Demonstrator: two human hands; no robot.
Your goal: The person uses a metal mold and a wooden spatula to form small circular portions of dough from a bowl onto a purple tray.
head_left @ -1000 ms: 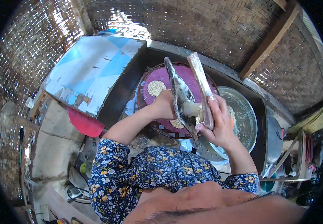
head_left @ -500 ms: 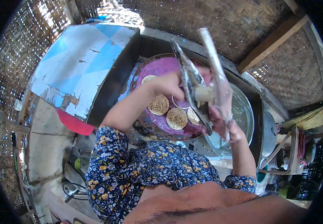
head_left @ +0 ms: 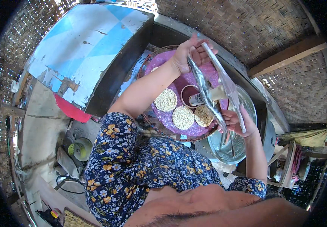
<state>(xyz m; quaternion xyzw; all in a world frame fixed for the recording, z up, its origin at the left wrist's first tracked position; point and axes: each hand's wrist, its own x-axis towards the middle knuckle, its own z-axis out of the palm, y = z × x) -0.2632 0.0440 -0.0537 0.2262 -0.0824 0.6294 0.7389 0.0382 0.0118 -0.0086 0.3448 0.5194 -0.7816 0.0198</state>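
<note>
Item: two-barred hand press, one bar dark and weathered, the other pale and flat, a pale cylinder between them; held tilted above the cloth, a short grey cylindrical end projecting at its lower left.
Left hand, bare: at the press's upper end, palm turned up, fingers extended beside the bar tips; whether the grip is closed, cannot be told.
Right hand, bare: gripping the press's lower end, fingers between the bars.
Ground: purple cloth, roughly round, spread on a brown woven round tray.
On the cloth: pale, round, strand-textured discs, three lying near one another in front, another partly hidden by the left forearm; one thin pale-edged ring, beside the press's grey end.
Right of tray: round silver metal basin, a slender utensil inside
</note>
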